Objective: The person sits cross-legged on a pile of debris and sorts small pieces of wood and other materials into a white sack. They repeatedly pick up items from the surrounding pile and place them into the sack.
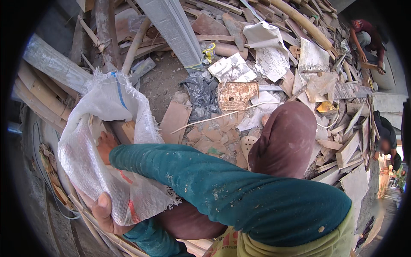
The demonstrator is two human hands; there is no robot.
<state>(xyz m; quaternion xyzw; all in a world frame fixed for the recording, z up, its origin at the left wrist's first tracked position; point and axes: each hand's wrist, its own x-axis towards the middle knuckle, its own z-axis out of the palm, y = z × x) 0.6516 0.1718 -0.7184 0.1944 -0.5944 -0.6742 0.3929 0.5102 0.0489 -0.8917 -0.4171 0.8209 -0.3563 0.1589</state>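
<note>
A white woven sack [92, 171] with frayed edges, a blue stripe and red marks stands with its mouth wide at the left. My left hand [105, 215] grips the near side of its rim, thumb showing on the outside. Across the picture my right arm, in a teal sleeve, reaches into the sack. Inside it my right hand [105, 146] has its fingers apart against a pale board; its fingertips are partly hidden. Beside that hand lies a light wood piece [128, 130] in the sack. What lies deeper is hidden by the sleeve and cloth.
A grey metal post [173, 32] rises in front. Around it lie a black plastic bag [200, 92], a rusty square plate [238, 96], broken boards [176, 120] and bamboo poles [299, 21]. My knee [282, 139] is at the middle. Two people [367, 40] work at the right.
</note>
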